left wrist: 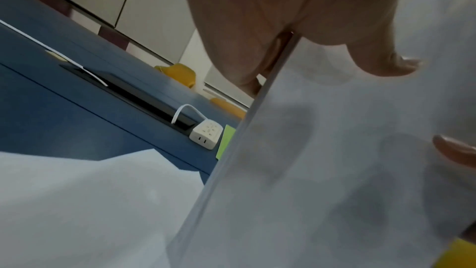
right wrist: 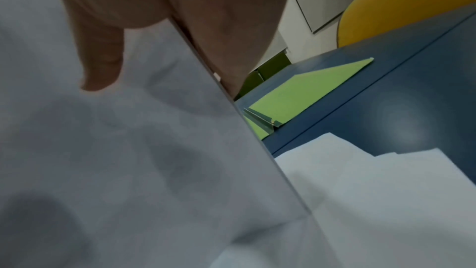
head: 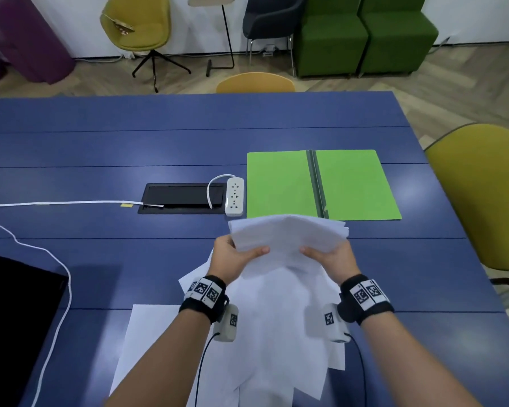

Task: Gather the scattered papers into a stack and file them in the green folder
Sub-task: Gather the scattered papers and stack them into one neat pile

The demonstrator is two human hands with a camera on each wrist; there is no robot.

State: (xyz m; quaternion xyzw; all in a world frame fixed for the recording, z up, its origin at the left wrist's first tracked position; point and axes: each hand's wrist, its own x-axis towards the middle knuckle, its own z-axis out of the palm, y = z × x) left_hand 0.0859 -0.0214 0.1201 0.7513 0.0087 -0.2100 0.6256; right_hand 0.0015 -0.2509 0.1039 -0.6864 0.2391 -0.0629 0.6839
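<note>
A loose stack of white papers [head: 288, 239] is held up above the blue table [head: 130, 142]. My left hand [head: 235, 255] grips its left edge, thumb on top. My right hand [head: 329, 254] grips the right edge the same way. The sheets hang down unevenly toward me. In the left wrist view the stack [left wrist: 335, 170] fills the right half, thumb [left wrist: 386, 64] on it. The right wrist view shows the stack [right wrist: 128, 150] under the thumb [right wrist: 100, 58]. The green folder [head: 321, 186] lies open and flat just beyond the papers. More white sheets [head: 147, 342] lie on the table below my wrists.
A white power strip [head: 234, 196] sits left of the folder beside a black cable hatch [head: 185, 198]. A white cable [head: 56, 259] runs along the left. A black screen [head: 12, 318] is at the near left. A yellow chair [head: 479, 195] stands at the table's right edge.
</note>
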